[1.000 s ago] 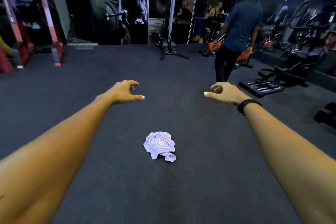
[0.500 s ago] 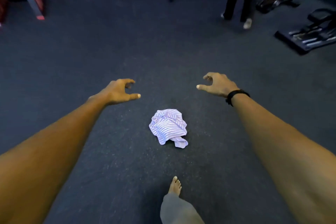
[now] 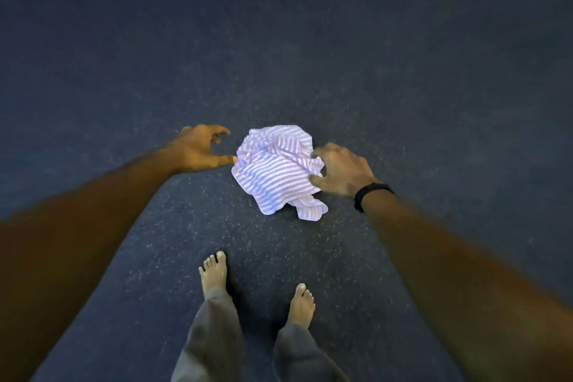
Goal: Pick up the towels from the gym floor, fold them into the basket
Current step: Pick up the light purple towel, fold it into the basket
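The crumpled striped towel lies on the dark gym floor, bare floor on every side. The left hand hovers at its left edge, fingers loosely curled and holding nothing. The right hand has its fingertips on the right edge; whether they pinch it is unclear.

A gym, by the look of the ground: a wide stretch of dark, rubbery floor flecked with pale specks fills the whole view. A crumpled striped towel lies on it, and the person stands barefoot there, feet bare under loose grey trousers.
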The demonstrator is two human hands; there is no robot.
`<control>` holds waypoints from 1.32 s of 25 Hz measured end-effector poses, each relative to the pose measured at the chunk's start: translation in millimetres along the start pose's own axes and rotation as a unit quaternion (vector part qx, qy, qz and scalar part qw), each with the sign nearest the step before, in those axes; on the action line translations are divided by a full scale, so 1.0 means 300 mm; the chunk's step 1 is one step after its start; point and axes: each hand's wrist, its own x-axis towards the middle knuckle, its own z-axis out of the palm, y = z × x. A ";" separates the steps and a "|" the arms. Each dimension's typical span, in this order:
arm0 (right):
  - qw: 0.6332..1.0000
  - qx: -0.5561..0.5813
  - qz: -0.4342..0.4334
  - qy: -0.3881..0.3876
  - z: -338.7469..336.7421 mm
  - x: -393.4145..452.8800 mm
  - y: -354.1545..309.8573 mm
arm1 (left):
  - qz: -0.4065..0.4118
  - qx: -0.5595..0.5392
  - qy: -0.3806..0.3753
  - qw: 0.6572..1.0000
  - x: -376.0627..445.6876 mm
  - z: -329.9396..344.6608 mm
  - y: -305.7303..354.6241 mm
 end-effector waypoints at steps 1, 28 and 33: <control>1.000 -0.001 -0.001 -0.012 0.134 0.086 0.016 | -0.001 -0.002 -0.015 1.000 0.116 0.079 -0.074; 0.944 0.230 0.000 0.234 -0.155 0.319 0.112 | 0.088 0.003 0.048 0.995 0.281 -0.112 0.093; 0.919 0.215 0.021 0.330 -0.920 -0.053 0.096 | 0.150 -0.018 0.124 0.981 -0.106 -0.603 0.572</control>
